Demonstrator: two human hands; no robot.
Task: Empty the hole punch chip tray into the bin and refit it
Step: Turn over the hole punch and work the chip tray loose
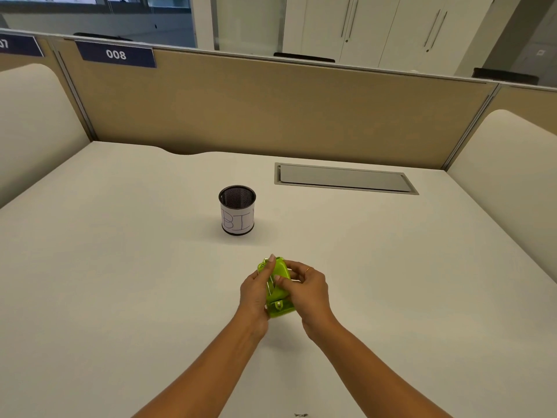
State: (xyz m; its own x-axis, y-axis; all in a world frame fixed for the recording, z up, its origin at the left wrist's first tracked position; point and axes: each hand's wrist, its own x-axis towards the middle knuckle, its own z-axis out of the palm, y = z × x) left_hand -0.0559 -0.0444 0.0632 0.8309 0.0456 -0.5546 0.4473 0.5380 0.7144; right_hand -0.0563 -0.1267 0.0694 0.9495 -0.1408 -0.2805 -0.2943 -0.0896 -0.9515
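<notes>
Lime-green plastic fills my grip: the hole punch (pixel 278 292) is held between both hands, just above the pale surface (pixel 120 282). My left hand (pixel 256 292) wraps its side, fingers closed around it and one fingertip reaching over the top. My right hand (pixel 306 289), a ring on one finger, pinches it from the opposite side. Both forearms converge. Beyond my hands, slightly left, stands the black mesh bin (pixel 237 210).

place: office | my desk (pixel 120 267) sits inside tan partitions (pixel 271 110) | number plate 008 (pixel 116 54) | white cabinets (pixel 391 28) behind
</notes>
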